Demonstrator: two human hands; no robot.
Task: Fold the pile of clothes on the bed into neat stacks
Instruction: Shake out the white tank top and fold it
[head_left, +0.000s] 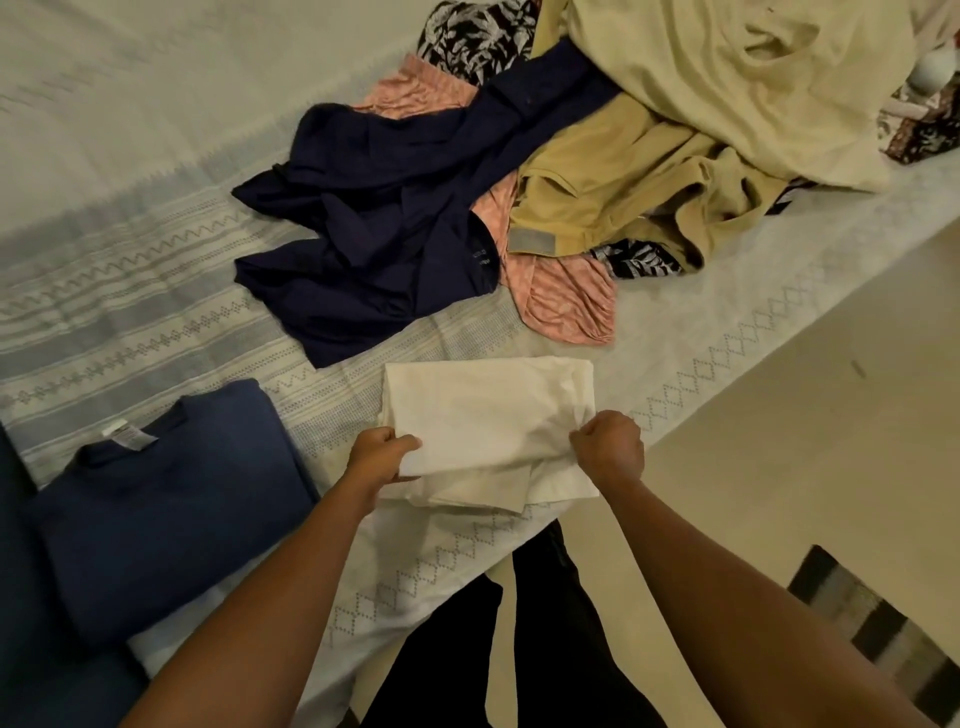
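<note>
My left hand (379, 457) and right hand (610, 449) each pinch the near edge of the white cloth (483, 415), which lies half folded on the bed (130, 130) in front of me. My fingertips are tucked into the fabric, out of sight. To my left sits a folded blue shirt (171, 509), with its near corner cut off by my arm. Beyond lies the pile: a crumpled navy shirt (374, 234), a pink piece (561, 296) mostly buried, tan trousers (623, 192), and a cream sheet (727, 78) running out of frame. A floral piece (472, 31) peeks out underneath, perhaps two separate garments
</note>
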